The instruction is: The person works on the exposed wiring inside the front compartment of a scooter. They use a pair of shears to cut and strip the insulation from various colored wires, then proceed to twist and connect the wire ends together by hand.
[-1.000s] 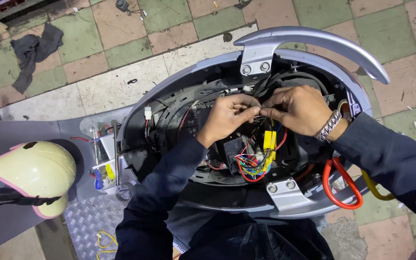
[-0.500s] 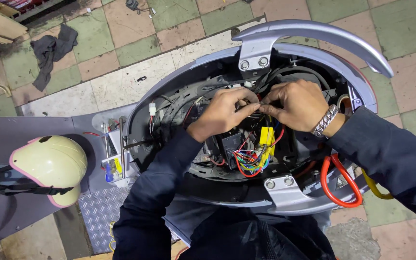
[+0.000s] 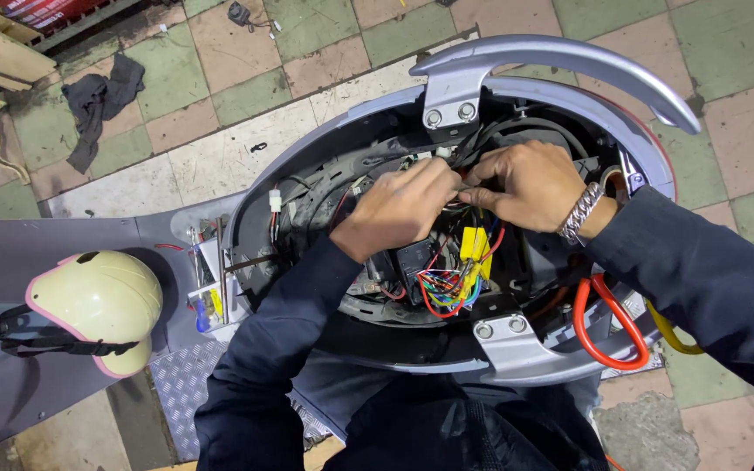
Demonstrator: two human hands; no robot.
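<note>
Head cam looking straight down on a scooter with its seat off. Far left on the tiled floor [image 3: 220,166] there's a dark rag [image 3: 98,100], and closer in a cream helmet [image 3: 93,305] sits on the grey footboard. A few small tools and a white connector [image 3: 274,201] are parked by the left edge of the open body shell [image 3: 517,349].

Left hand [image 3: 399,209] is curled closed, fingertips pinching a black wire bundle [image 3: 473,153] right in the middle of the bay. Right hand [image 3: 521,183], the one with the metal bracelet [image 3: 579,214], is closed on the same bundle from the other side, so the two hands nearly touch. Can't see exactly which wire or plug is between the fingertips.

Just below the hands hang yellow connectors [image 3: 475,249] and a loose fan of coloured wires [image 3: 442,288], none of it tied up. An orange cable loop [image 3: 608,323] lies at the right rim, under the grey grab rail [image 3: 560,61].

Progress-wise I'd call it mid-job: panels are off and the wiring's exposed, but everything looks loose, and the seat and covers aren't back on.
</note>
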